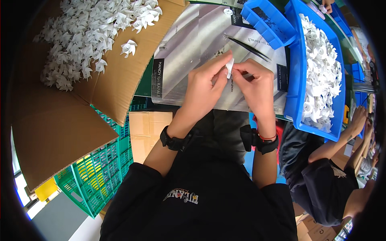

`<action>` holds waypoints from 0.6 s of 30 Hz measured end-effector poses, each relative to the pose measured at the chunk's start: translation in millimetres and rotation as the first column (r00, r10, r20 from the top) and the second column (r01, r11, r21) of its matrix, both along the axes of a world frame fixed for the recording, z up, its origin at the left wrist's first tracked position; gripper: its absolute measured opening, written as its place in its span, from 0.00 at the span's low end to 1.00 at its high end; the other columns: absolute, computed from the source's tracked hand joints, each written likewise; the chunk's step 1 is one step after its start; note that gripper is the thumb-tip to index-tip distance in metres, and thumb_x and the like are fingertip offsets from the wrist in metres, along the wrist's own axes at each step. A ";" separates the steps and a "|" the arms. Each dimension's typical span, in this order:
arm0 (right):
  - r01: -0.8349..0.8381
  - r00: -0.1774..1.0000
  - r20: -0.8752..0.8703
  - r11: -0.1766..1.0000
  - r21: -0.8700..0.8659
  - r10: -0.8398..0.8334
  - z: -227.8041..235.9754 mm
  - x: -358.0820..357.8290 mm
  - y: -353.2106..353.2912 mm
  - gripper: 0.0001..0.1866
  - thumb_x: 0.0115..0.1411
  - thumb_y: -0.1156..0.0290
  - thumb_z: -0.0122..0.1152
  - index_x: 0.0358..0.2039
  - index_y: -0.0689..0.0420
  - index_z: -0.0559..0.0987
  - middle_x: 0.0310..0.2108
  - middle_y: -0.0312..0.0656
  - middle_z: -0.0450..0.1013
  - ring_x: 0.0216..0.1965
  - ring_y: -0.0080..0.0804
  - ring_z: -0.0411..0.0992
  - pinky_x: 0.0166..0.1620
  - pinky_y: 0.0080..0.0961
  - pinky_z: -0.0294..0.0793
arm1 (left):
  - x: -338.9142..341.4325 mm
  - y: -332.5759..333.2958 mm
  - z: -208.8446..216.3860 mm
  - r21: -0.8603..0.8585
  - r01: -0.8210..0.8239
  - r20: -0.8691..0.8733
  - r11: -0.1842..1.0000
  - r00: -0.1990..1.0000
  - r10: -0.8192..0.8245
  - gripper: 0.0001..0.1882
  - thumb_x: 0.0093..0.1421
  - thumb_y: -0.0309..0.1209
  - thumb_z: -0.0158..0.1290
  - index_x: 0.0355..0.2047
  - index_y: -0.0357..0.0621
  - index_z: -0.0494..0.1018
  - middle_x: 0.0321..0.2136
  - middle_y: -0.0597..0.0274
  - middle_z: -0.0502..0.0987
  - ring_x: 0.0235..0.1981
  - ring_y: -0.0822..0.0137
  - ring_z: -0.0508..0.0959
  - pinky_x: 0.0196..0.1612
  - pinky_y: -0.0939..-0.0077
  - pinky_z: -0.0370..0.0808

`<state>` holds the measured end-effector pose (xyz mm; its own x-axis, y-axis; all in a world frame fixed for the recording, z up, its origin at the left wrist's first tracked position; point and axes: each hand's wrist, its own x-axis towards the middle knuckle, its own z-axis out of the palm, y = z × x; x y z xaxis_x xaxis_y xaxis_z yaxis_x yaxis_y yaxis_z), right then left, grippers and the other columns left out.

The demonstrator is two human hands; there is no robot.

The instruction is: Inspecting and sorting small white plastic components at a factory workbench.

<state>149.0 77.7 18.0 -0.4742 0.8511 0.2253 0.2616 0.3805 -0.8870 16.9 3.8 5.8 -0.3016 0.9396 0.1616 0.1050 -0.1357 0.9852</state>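
Observation:
My left hand (pixel 206 85) pinches a small white bladed fan wheel (pixel 230 67) between thumb and forefinger, seen nearly edge-on above the work surface. My right hand (pixel 257 80) is closed, thumb and fingertips pressed together right beside the piece; what they grip, if anything, is too small to make out. Beyond the hands, black tweezers (pixel 250 49) lie slantwise on the silvery printed sheet (pixel 181 52) covering the table. A blue divided tray (pixel 273 38) holding tiny black parts stands at the far side.
To the right, a blue bin (pixel 296 80) is filled with white fan wheels (pixel 319 76). An open cardboard box (pixel 60 120) at left holds a heap of them, with one loose wheel (pixel 128 48) on its flap. Below stands a green crate (pixel 100 172). A co-worker (pixel 325 180) sits at right.

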 end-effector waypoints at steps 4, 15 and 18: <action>-0.168 0.984 -0.065 0.985 -0.040 0.165 -6.2 14.4 14.1 0.05 0.54 0.82 0.61 0.32 0.62 0.81 0.30 0.39 0.76 0.28 0.26 0.74 0.29 0.19 0.71 | 0.7 -4.7 7.3 -0.024 0.055 0.043 0.998 0.998 -0.054 0.22 0.61 0.19 0.50 0.57 0.38 0.69 0.54 0.55 0.73 0.50 0.68 0.76 0.52 0.75 0.73; -0.186 0.747 -0.641 0.868 -0.460 -0.179 6.7 26.8 3.5 0.07 0.62 0.77 0.56 0.40 0.64 0.78 0.34 0.39 0.76 0.34 0.26 0.76 0.33 0.19 0.73 | -171.2 7.8 71.4 0.244 -0.375 -0.899 0.894 0.259 0.354 0.22 0.53 0.25 0.55 0.50 0.48 0.73 0.52 0.54 0.73 0.48 0.49 0.75 0.54 0.61 0.70; -0.038 0.882 -0.446 0.919 -0.391 -0.153 -9.4 24.9 -5.3 0.06 0.62 0.78 0.56 0.39 0.64 0.78 0.33 0.40 0.76 0.32 0.25 0.76 0.33 0.18 0.73 | -231.2 26.1 65.2 0.162 -0.447 -0.962 0.880 0.126 0.241 0.24 0.51 0.28 0.57 0.51 0.54 0.73 0.51 0.59 0.74 0.52 0.54 0.73 0.54 0.62 0.71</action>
<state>173.9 72.4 8.6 -0.3447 0.9368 0.0597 -0.2005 -0.0113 -0.9796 -214.4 29.9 70.9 -0.3146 0.8204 0.4775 0.9465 0.3090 0.0927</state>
